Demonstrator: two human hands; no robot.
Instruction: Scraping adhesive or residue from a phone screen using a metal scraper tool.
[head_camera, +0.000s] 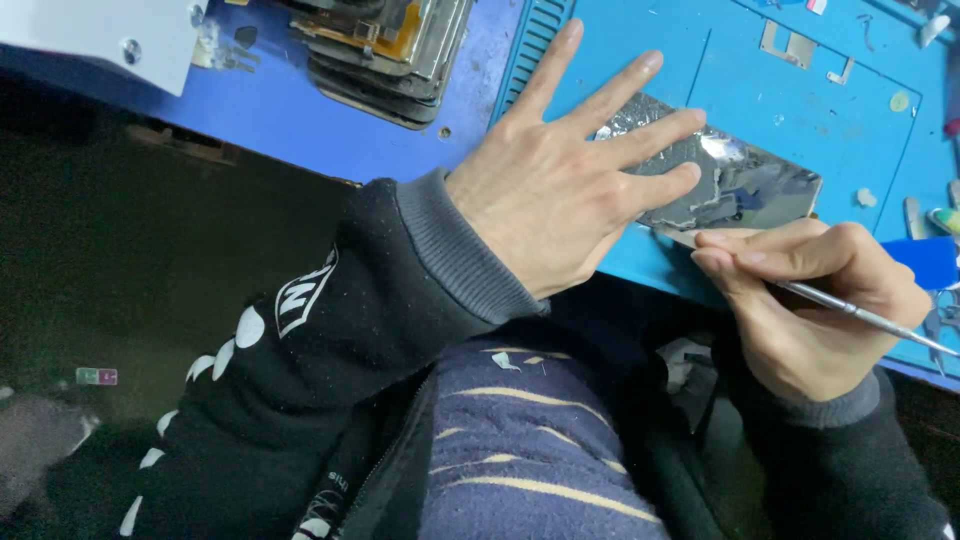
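My left hand (560, 175) lies flat with fingers spread on an opened phone body (750, 185), a silvery metal frame resting on a blue work mat (800, 110). My right hand (815, 300) pinches a thin metal pry tool (870, 315) like a pen, with its tip hidden behind my fingers at the near edge of the phone. Both arms wear dark sleeves with grey cuffs.
A stack of phone frames (385, 50) sits at the back left on the blue table. Small metal plates (790, 45) and loose bits lie on the mat. Other tools (935, 215) lie at the right edge. My lap is below the table edge.
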